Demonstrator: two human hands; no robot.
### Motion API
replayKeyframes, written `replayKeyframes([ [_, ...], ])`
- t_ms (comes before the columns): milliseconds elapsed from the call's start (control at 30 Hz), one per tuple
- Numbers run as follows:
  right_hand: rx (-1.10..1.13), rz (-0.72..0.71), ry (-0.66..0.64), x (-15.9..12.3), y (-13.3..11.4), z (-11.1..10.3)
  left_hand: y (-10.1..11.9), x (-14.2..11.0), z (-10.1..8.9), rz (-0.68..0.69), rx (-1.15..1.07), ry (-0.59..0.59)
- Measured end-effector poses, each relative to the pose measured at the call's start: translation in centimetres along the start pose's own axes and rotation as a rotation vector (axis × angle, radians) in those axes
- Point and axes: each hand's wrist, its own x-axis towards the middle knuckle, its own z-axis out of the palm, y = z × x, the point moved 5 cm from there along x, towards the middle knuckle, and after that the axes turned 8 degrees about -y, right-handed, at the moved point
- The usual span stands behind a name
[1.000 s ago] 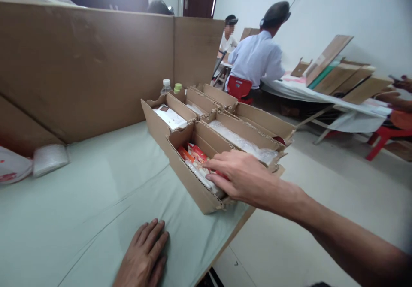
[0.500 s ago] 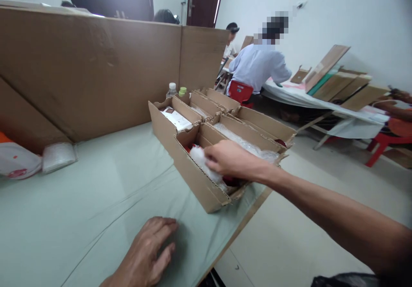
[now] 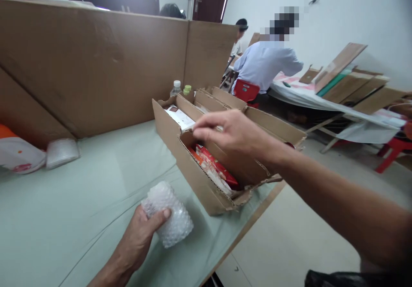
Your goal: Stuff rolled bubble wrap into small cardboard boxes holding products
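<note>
One bubble-wrapped packet [image 3: 172, 225] is out of the boxes, in your left hand [image 3: 137, 237] over the near part of the worktop [image 3: 106, 184]. Wrap closed around it; contents can't be made out. A red packet [image 3: 228, 176] lies inside the near cardboard box [image 3: 199, 188], and a white printed sheet or carton [image 3: 180, 118] sits in the box just beyond. A second bubble-wrap bundle [image 3: 62, 153] lies at far left, beside an orange-and-white bag [image 3: 21, 153].

Your left hand: palm low, thumb pressed on top of the wrap, fingers mostly hidden beneath, packet pinched between. Your right hand [image 3: 231, 132] reaches in from the right, above the near box, wrist bent, fingers drawn together and pointing left. Nothing visible in its grip; whether the fingertips touch cardboard, can't tell.
</note>
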Motion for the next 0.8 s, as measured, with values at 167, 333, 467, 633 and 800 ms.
replayKeyframes([
  [167, -0.349, 0.197, -0.280, 6.4, 5.8, 0.7, -1.5, -0.7, -1.9, -0.065, -0.028, 0.045],
  [333, -0.487, 0.193, -0.555, 8.9, 7.3, 3.4, -2.4, -1.1, -2.8, -0.102, -0.072, 0.130],
  [467, -0.529, 0.241, -0.611, 10.3, 7.3, 3.5, -3.2, -1.2, -3.2, -0.132, -0.127, 0.182],
  [633, -0.619, 0.300, -0.636, 11.1, 6.3, 3.7, -3.8, -1.6, -3.3, -0.139, -0.158, 0.178],
  [800, -0.583, 0.325, -0.601, 10.7, 6.5, 3.9, -4.1, -1.8, -4.0, -0.146, -0.157, 0.201],
])
